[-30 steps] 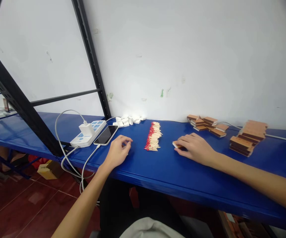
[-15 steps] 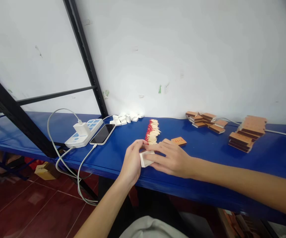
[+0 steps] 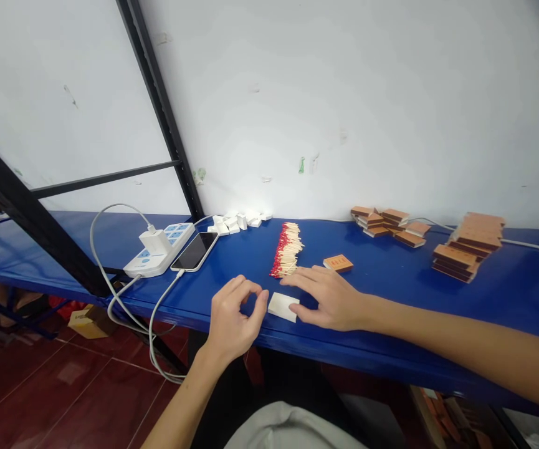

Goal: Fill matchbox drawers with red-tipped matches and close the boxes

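Note:
A small white matchbox tray (image 3: 282, 306) lies on the blue tabletop near its front edge. To its left is my left hand (image 3: 235, 319), fingers loosely curled, thumb and forefinger tips close together with nothing visible in them. My right hand (image 3: 328, 298) is spread open on the other side. Its thumb touches the tray's right end, while its forefinger reaches to the lower end of a row of red-headed matches (image 3: 288, 248). Just beyond that hand rests an orange matchbox (image 3: 338, 264). Whether the tray holds anything cannot be made out.
White trays (image 3: 238, 222) lie heaped by the wall. Matchboxes form a loose pile (image 3: 388, 226) and a leaning stack (image 3: 470, 244) at right. A phone (image 3: 195, 251), a power strip (image 3: 159, 252) and looping cables are on the left, beside a black shelf post (image 3: 161, 100).
My left hand has let go of the white tray and drawn left. The tray now lies flat on the table. My right hand's fingers have spread, the forefinger towards the matches.

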Tool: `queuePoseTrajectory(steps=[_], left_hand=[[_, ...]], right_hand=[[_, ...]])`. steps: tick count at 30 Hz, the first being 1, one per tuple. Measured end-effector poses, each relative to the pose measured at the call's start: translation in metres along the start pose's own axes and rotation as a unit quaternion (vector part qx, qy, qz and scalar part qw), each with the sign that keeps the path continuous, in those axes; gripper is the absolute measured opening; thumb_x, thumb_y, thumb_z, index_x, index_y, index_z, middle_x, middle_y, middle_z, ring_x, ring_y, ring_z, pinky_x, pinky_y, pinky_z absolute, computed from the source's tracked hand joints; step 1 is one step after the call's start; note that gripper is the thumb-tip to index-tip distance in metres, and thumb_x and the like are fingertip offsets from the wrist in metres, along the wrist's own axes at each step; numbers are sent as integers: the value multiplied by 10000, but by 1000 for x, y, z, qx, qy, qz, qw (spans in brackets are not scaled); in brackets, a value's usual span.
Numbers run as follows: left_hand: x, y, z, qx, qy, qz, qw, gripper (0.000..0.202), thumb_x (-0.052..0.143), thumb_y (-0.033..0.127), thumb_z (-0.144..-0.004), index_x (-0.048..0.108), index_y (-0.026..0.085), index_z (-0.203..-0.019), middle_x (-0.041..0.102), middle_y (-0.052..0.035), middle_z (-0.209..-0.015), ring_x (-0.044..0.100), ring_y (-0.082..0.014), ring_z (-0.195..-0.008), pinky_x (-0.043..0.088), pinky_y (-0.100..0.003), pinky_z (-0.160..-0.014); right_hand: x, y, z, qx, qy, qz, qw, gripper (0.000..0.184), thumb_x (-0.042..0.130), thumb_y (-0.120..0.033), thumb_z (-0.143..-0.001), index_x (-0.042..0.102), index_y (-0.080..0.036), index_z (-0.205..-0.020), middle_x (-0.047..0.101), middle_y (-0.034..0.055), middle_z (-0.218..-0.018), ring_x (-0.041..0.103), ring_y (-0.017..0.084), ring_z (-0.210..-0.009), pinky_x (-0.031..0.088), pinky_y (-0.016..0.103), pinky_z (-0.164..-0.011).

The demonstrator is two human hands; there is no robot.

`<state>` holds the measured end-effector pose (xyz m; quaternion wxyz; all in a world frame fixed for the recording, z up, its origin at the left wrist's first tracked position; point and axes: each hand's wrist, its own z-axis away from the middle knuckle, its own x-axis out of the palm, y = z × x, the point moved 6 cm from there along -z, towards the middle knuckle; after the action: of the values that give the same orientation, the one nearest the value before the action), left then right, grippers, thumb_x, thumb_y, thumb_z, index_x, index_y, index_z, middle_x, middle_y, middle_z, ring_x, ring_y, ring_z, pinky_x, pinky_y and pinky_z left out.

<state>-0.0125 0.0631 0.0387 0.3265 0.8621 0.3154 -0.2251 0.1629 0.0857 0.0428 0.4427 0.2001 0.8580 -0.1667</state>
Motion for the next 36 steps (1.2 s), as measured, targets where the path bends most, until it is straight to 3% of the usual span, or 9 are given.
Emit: queuePoseTrajectory(steps=[3,5,8,12,20,28,33,36], left_hand=[[14,-4,2,-20,-74,-38,996,128,505,340,-973,494,212,-973,551,-20,-866,557,-186,-771,442,-321,-709],[21,-5,3,-27,-104,-50,993,164,472,376,-984,421,221,-991,547,-40,-946,567,-206,-822,457,-349,-744],[25,-6,2,-45,-124,-68,989,164,385,366,-1011,373,235,-912,525,-31,-898,550,-215,-802,440,-362,-732],[27,0,0,-23,-155,-128,979,192,397,322,-994,386,232,-826,537,-16,-801,524,-227,-773,391,-383,-738],[28,0,2,-31,-151,-121,981,128,408,302,-993,495,213,-1024,617,-29,-864,599,-225,-786,415,-363,-747],[31,2,1,2,-176,-142,974,321,381,313,-1012,530,231,-1284,584,-81,-1128,611,-254,-1018,486,-388,-867],[33,1,1,10,-190,-148,971,330,348,339,-1030,586,236,-1234,585,-77,-1108,622,-240,-995,500,-375,-861],[32,0,1,7,-188,-142,972,332,338,360,-1037,596,236,-1206,584,-73,-1102,622,-238,-995,501,-378,-862]], right_hand=[[-7,11,0,26,37,12,999,223,518,-277,-955,628,-182,-1123,700,70,-969,641,190,-819,437,315,-710],[-9,22,1,57,59,8,997,180,521,-249,-947,642,-190,-1067,678,48,-887,611,162,-728,425,294,-660],[-5,35,2,98,76,-14,992,149,558,-235,-923,643,-200,-1041,648,25,-835,567,134,-646,410,272,-605],[6,43,4,125,43,-39,990,166,592,-260,-908,636,-196,-1055,619,13,-792,561,142,-643,415,271,-599],[14,52,2,183,-26,-53,981,135,670,-291,-879,641,-187,-959,590,-9,-772,554,144,-683,402,277,-646],[14,57,-2,186,-30,-90,978,117,638,-311,-909,649,-196,-923,576,-26,-726,537,130,-663,366,263,-629],[11,55,-10,207,-9,-46,977,154,645,-342,-882,602,-194,-874,579,-24,-708,513,130,-624,338,260,-587],[12,49,-15,182,-10,-19,983,148,638,-280,-852,606,-194,-968,596,-14,-732,522,141,-640,356,265,-608]])
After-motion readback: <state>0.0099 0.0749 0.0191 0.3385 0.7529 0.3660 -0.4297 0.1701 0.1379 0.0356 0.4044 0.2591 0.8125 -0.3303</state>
